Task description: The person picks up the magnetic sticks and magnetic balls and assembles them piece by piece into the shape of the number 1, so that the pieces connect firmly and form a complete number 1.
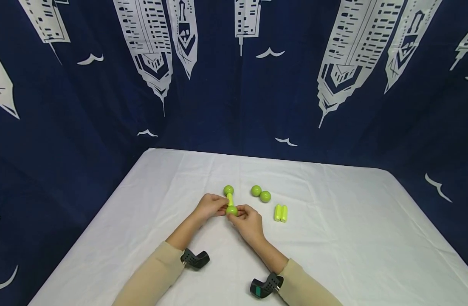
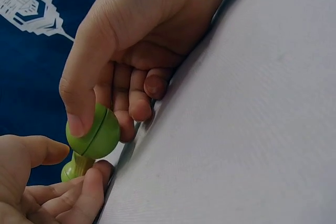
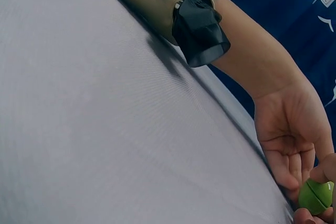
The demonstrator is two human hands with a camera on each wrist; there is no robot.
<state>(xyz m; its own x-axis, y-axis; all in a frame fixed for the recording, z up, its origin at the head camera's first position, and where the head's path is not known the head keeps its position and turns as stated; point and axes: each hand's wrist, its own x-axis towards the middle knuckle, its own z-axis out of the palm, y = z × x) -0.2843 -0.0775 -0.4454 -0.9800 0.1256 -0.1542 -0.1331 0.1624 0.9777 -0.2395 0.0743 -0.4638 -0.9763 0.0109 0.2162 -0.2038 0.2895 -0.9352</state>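
Note:
Both hands work on a dumbbell-shaped piece above the middle of the white table: a yellow-green rod (image 1: 229, 198) between a far green ball (image 1: 228, 189) and a near green ball (image 1: 232, 211). My left hand (image 1: 213, 205) holds it around the rod, thumb and fingers on either side. With thumb and fingers my right hand (image 1: 250, 222) pinches the near ball. In the left wrist view, a dark groove crosses this grooved ball (image 2: 100, 137), under the right thumb. The right wrist view shows the left palm (image 3: 294, 114) behind the ball; most of the right hand is cut off there.
Two loose green balls (image 1: 260, 194) lie to the right of the hands. Beside them, nearer me, two yellow-green rods (image 1: 280, 213) lie side by side. A white cloth (image 1: 352, 238) covers the table, and a dark blue printed curtain (image 1: 234, 106) hangs behind it.

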